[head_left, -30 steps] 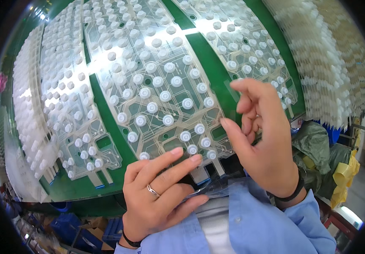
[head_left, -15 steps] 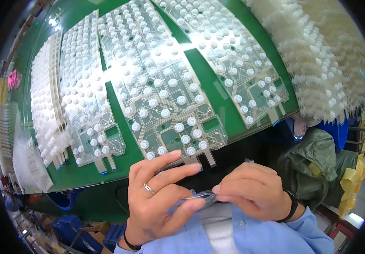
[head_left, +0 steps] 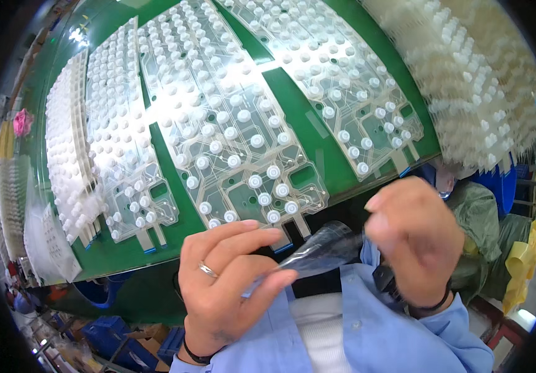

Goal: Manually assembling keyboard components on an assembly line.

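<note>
My left hand, a ring on one finger, pinches one end of a curled clear plastic film between thumb and fingers. The film stretches rightward over my lap, below the table's front edge. My right hand is raised to the right of the film, apart from it and blurred by motion, its fingers partly curled. Nearest to both hands, on the green table, lies a clear keyboard membrane sheet with white domes and printed traces. Its tail hangs over the edge just beyond my left fingers.
More dome sheets lie at the right and left. A tall stack of sheets stands far right, other stacks far left. Below the table at right are a blue bin, dark green bags and yellow material.
My right hand has come off the film and moved up and to the right. The film, bunched between both hands before, is now spread out from my left hand.
</note>
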